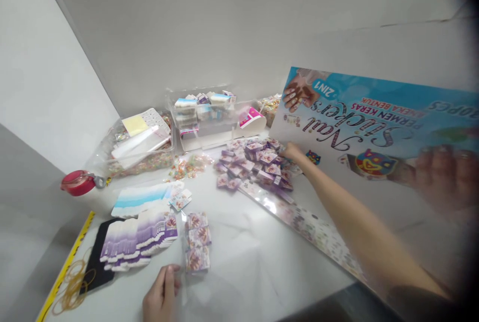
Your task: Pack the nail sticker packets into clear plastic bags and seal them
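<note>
Head cam: your left hand sits down at 7 o'clock, fingers curled, right by the clear sleeve with three purple packets in a column; can't tell if you're pinching it. Your right hand is near centre, toward 3, at the edge of the packet pile, grip honestly unreadable. Purple strips fanned around 8, clear bin at 10, Nail Stickers panel at 3.
</note>
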A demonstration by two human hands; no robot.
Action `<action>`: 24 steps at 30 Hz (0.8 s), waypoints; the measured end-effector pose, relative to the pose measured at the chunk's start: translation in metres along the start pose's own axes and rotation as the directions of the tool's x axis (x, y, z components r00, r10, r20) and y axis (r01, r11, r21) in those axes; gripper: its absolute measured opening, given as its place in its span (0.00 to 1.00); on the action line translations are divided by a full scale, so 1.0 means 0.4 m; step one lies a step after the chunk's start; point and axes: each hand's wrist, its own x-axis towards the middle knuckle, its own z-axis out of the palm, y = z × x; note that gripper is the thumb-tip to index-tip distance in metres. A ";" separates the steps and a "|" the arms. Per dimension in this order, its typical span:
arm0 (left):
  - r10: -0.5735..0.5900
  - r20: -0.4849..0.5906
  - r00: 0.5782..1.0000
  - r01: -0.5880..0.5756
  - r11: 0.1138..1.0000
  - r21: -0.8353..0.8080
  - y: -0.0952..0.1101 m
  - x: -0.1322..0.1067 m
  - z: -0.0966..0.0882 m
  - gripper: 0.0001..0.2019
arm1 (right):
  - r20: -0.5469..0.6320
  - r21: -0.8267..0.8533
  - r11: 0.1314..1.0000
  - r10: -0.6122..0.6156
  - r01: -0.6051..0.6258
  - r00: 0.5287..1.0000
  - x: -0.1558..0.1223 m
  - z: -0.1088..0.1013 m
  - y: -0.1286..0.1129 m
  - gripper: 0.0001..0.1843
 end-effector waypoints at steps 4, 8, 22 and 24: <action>-0.004 0.006 1.000 0.004 1.000 -0.003 -0.007 0.000 0.001 0.34 | -0.070 0.025 0.995 -0.094 0.096 0.993 -0.025 -0.057 -0.024 0.30; 0.008 0.009 1.000 -0.008 1.000 -0.016 -0.001 -0.005 0.002 0.32 | -0.030 0.095 0.934 -0.344 0.345 0.939 -0.061 -0.122 -0.063 0.39; 0.034 0.028 0.999 -0.032 0.998 -0.058 0.010 -0.015 0.002 0.26 | 0.488 -0.281 0.618 -0.567 0.734 0.664 -0.120 -0.122 -0.159 0.17; 0.063 0.022 0.998 -0.061 0.996 -0.071 0.007 -0.013 0.005 0.25 | 0.447 -0.334 0.630 -0.549 0.701 0.706 -0.143 -0.145 -0.166 0.13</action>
